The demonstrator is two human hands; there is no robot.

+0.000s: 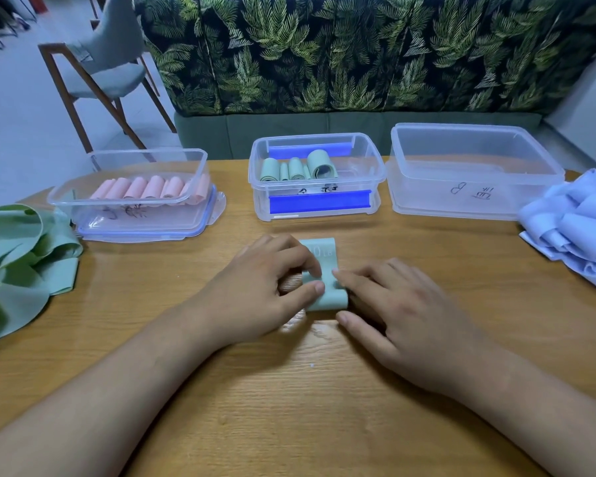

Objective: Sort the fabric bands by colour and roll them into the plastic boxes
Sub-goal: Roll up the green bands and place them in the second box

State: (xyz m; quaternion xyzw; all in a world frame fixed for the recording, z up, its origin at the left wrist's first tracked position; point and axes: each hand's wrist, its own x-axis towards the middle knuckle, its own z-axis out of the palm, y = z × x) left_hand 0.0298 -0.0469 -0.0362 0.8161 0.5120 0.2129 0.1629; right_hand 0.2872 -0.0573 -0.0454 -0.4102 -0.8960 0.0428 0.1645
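Hands meet at one mint-green fabric band (325, 295) lying on the light wooden desk (310, 390). The left-hand grip (265, 287) is curled over the band's left side, thumb and fingertips pinching the partly rolled near end. The right-hand grip (403, 315) is bent too, its fingertips pressed to the roll's right edge and its thumb stretched along the desk just under the roll. Between the two grips the roll sits, and the band's unrolled end with pale print lies flat just beyond the left knuckles.

Straight beyond the grips, well apart, stands a clear plastic box with blue clips (369, 166) holding green rolls (296, 168). Beyond and left of the left-hand grip is a clear box (200, 160) of pink rolls (152, 187), standing on its lid. Beyond and right of the right-hand grip is a larger clear box (475, 166).

Loose green bands (18, 256) are heaped at the desk's left edge, pale blue bands (578, 228) at its right edge. Bare wood runs between the grips and the boxes and out to both heaps.
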